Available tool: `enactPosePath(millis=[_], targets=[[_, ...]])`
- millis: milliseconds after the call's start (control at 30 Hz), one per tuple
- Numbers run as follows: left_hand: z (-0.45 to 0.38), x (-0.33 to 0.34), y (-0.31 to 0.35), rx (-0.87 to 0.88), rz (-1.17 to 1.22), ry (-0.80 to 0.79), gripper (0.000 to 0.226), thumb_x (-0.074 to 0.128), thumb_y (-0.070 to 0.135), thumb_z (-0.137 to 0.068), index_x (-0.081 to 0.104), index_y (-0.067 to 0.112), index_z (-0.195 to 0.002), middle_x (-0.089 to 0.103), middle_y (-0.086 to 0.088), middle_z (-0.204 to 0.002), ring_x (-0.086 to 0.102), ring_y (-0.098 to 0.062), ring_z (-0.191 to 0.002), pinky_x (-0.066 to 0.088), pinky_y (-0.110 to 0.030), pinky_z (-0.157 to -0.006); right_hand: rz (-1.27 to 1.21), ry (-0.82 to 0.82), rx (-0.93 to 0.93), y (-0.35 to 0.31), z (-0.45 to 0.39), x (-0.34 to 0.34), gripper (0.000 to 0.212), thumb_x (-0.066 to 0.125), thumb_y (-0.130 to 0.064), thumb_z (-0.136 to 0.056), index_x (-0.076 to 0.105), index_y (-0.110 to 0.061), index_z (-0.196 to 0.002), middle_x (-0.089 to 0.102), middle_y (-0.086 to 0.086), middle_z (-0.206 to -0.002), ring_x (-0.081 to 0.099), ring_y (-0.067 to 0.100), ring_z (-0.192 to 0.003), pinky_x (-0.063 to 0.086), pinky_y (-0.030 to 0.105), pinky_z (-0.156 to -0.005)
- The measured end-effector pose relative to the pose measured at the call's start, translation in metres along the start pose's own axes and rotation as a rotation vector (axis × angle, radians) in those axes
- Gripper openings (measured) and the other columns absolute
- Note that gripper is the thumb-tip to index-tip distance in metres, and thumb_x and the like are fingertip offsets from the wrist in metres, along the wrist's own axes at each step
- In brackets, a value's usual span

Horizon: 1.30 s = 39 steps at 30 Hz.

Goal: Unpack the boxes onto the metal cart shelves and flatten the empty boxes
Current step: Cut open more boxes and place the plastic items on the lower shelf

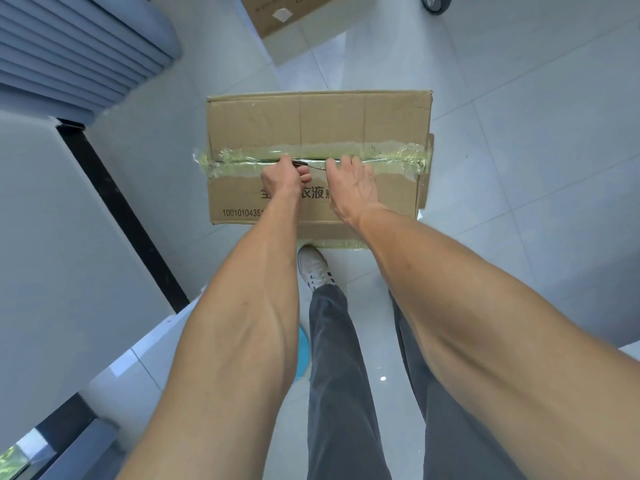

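A brown cardboard box (pixel 363 119) sits on the tiled floor in front of me, its top flaps sealed by a wide strip of yellowish clear tape (pixel 388 154) along the centre seam. My left hand (pixel 280 180) pinches a small dark object at the seam, near the middle of the tape. My right hand (pixel 349 183) rests just beside it with its fingertips curled into the seam, where a thin dark gap shows between the flaps. What the dark object is cannot be made out.
A second cardboard box (pixel 277 12) lies on the floor at the top, with a black caster wheel (pixel 436 3) to its right. A grey slatted unit (pixel 69 46) and a white panel with a black edge (pixel 52 237) stand at the left. My shoe (pixel 313 266) touches the box's near side.
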<state>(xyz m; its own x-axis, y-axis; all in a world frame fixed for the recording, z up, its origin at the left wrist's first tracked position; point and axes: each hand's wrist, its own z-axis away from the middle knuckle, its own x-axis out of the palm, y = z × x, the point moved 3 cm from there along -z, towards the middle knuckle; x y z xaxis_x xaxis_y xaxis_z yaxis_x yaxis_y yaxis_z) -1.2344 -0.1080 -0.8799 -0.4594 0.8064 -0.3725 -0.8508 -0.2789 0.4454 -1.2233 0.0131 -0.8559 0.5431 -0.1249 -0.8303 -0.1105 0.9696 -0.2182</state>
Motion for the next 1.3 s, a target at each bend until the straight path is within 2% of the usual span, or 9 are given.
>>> enactPosePath(millis=[167,300,433,567,667,867,1000,1167,1300], targets=[[-0.019,-0.015,0.01,0.09,0.119,0.005,0.032,0.052,0.016,-0.098,0.062,0.003,-0.071,0.061,-0.013,-0.057,0.05,-0.019,-0.037,0.037,-0.021,-0.038,-0.014,0.036,-0.164,-0.021,-0.028,0.003,0.022,0.041,0.012,-0.087,0.045,-0.008,-0.096,0.049,0.017,-0.105,0.048,0.034,-0.098,0.033,0.039,-0.071],[-0.039,-0.039,0.007,0.306,-0.141,0.304,0.037,0.048,0.031,-0.098,0.06,0.012,-0.069,0.065,-0.006,-0.074,0.06,-0.025,-0.069,0.04,-0.03,-0.062,0.018,0.02,-0.306,-0.053,-0.056,0.02,0.021,0.035,0.005,-0.095,0.05,-0.004,-0.106,0.05,0.017,-0.109,0.048,0.033,-0.103,0.042,0.041,-0.076],[-0.061,-0.06,-0.011,0.396,-0.541,0.472,0.035,0.038,0.027,-0.101,0.056,0.015,-0.128,0.051,-0.007,-0.133,0.053,-0.026,-0.116,0.037,-0.036,-0.088,0.105,0.015,-0.38,-0.079,-0.077,0.036,0.027,0.034,0.002,-0.097,0.055,-0.001,-0.112,0.051,0.018,-0.116,0.046,0.034,-0.114,0.044,0.043,-0.077],[-0.076,-0.067,-0.041,0.31,-0.832,0.267,0.062,0.044,0.033,-0.101,0.02,0.019,-0.157,0.009,-0.013,-0.164,0.014,-0.03,-0.15,0.026,-0.048,-0.115,0.142,0.003,-0.398,-0.073,-0.083,0.038,0.029,0.033,0.004,-0.095,0.057,0.001,-0.113,0.052,0.02,-0.116,0.046,0.035,-0.113,0.047,0.045,-0.082],[-0.075,-0.065,-0.055,0.294,-1.06,0.201,0.074,0.05,0.04,-0.098,0.012,0.02,-0.158,-0.009,-0.02,-0.163,-0.001,-0.036,-0.151,0.024,-0.055,-0.114,0.202,-0.009,-0.338,-0.047,-0.08,0.035,0.029,0.035,0.005,-0.097,0.061,0.003,-0.111,0.054,0.02,-0.11,0.051,0.034,-0.105,0.048,0.045,-0.086],[-0.056,-0.04,-0.051,0.26,-1.125,0.279,0.082,0.052,0.035,-0.096,0.006,0.008,-0.157,-0.004,-0.031,-0.16,0.003,-0.043,-0.15,0.017,-0.055,-0.117,0.377,-0.058,-0.235,-0.002,-0.062,0.02,0.027,0.039,0.001,-0.099,0.066,-0.005,-0.103,0.046,0.011,-0.087,0.045,0.025,-0.08,0.04,0.035,-0.065],[-0.022,0.011,-0.056,0.453,-1.197,0.158,0.086,0.052,0.049,-0.096,0.008,0.006,-0.156,0.0,-0.029,-0.161,0.005,-0.041,-0.15,0.02,-0.054,-0.117,0.422,-0.055,-0.298,0.009,-0.059,0.011,0.027,0.043,-0.003,-0.099,0.068,-0.009,-0.106,0.061,0.009,-0.098,0.062,0.025,-0.09,0.042,0.033,-0.064],[-0.002,0.058,-0.065,0.324,-1.041,0.132,0.079,0.052,0.036,-0.098,0.008,0.006,-0.156,-0.006,-0.029,-0.161,0.001,-0.041,-0.15,0.021,-0.053,-0.116,0.429,-0.075,-0.361,0.026,-0.054,0.014,0.026,0.046,-0.012,-0.098,0.07,-0.013,-0.107,0.066,0.008,-0.105,0.065,0.024,-0.095,0.043,0.031,-0.067],[-0.003,0.064,-0.073,0.318,-1.077,0.156,0.085,0.054,0.043,-0.096,0.007,0.005,-0.156,-0.007,-0.03,-0.161,0.001,-0.041,-0.15,0.022,-0.054,-0.115,0.409,-0.099,-0.378,0.042,-0.054,0.016,0.023,0.052,-0.026,-0.098,0.071,-0.014,-0.104,0.068,0.006,-0.106,0.066,0.024,-0.1,0.04,0.032,-0.067]])
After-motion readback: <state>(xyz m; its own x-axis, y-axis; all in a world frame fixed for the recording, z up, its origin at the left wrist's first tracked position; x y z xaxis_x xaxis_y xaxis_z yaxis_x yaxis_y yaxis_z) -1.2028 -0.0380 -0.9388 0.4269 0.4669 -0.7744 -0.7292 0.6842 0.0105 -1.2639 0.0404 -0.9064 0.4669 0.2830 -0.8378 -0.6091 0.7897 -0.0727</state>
